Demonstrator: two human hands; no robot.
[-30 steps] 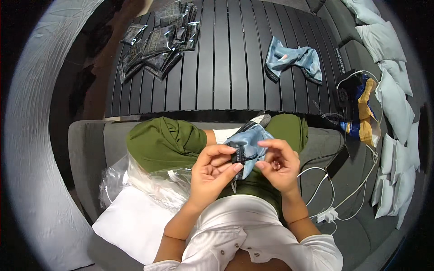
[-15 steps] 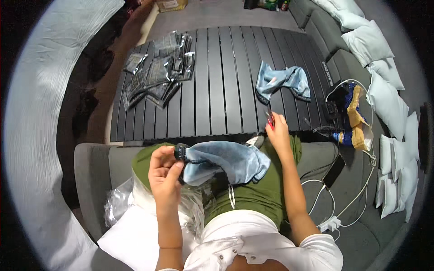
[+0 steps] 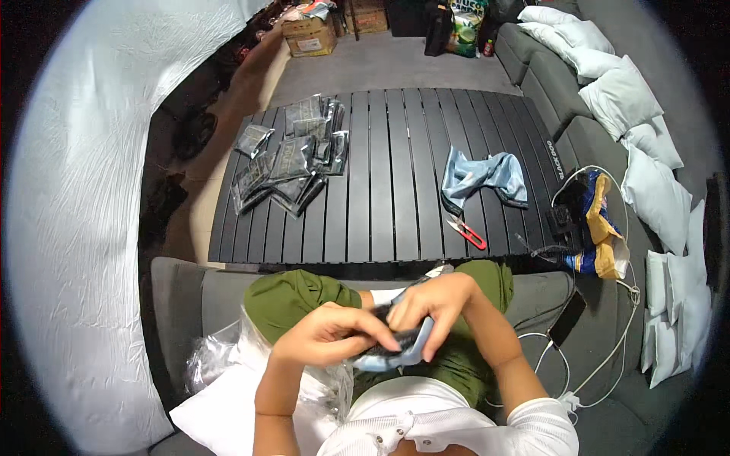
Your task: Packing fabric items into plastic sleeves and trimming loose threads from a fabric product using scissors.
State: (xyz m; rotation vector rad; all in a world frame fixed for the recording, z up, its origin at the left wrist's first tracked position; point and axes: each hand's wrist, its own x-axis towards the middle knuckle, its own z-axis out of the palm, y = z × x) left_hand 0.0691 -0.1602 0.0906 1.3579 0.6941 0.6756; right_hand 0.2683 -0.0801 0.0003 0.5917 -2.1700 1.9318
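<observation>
My left hand (image 3: 327, 338) and my right hand (image 3: 433, 304) are together over my lap, both gripping a small light-blue cloth item with a dark edge (image 3: 395, 351), bunched up between the fingers. Most of it is hidden under my hands. I sit on a grey sofa in green trousers (image 3: 293, 300). A small pair of red-handled scissors (image 3: 465, 232) lies on the black slatted table (image 3: 388, 175) just ahead of my right hand. Another light-blue cloth piece (image 3: 487, 176) lies further back on the table.
Several grey-black flat packets (image 3: 293, 163) lie piled on the table's left side. Clear plastic bags (image 3: 220, 357) and a white cushion (image 3: 220, 410) sit at my left. A blue-yellow bag (image 3: 597, 224), cables and a phone (image 3: 566, 319) lie on the sofa at right. White pillows (image 3: 654, 190) line the right.
My right hand came back from the table, leaving the scissors there. The cloth that hung spread from my left hand is now bunched between both hands on my lap.
</observation>
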